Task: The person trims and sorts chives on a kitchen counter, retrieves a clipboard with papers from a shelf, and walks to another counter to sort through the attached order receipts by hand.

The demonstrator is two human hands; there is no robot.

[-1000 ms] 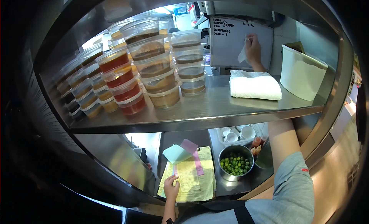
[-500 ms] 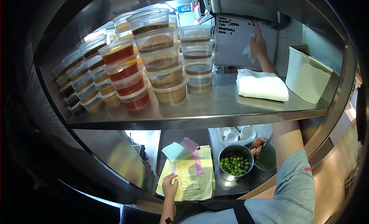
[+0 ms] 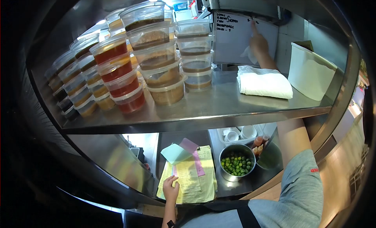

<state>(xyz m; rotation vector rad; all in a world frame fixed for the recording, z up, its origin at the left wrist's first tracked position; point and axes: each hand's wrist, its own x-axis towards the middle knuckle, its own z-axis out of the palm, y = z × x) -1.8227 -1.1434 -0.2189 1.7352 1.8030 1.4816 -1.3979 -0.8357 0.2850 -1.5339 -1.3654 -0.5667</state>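
My right hand [image 3: 260, 46] reaches over the steel shelf to a whiteboard [image 3: 235, 46] with black handwriting. Its index finger is stretched up against the writing near the top, while the other fingers are curled in. A thin white tissue [image 3: 247, 54] hangs from them. Down on the counter, my left hand [image 3: 171, 190] lies at the left edge of some yellow order slips [image 3: 205, 181], fingers loosely bent and apart, holding nothing. Green [image 3: 175, 153] and pink slips [image 3: 189, 145] lie on top of the yellow ones.
Stacked lidded sauce tubs [image 3: 156, 67] fill the shelf's left side. A folded white cloth [image 3: 264, 83] and a pale bin [image 3: 311, 73] stand right. Below are a steel pot [image 3: 231, 177] of small green citrus, squeeze bottles [image 3: 258, 141] and white cups [image 3: 232, 136].
My right index finger has shifted slightly along the writing at the board's top, with the tissue still in the hand. The whole view has moved a little; my left hand stays by the slips.
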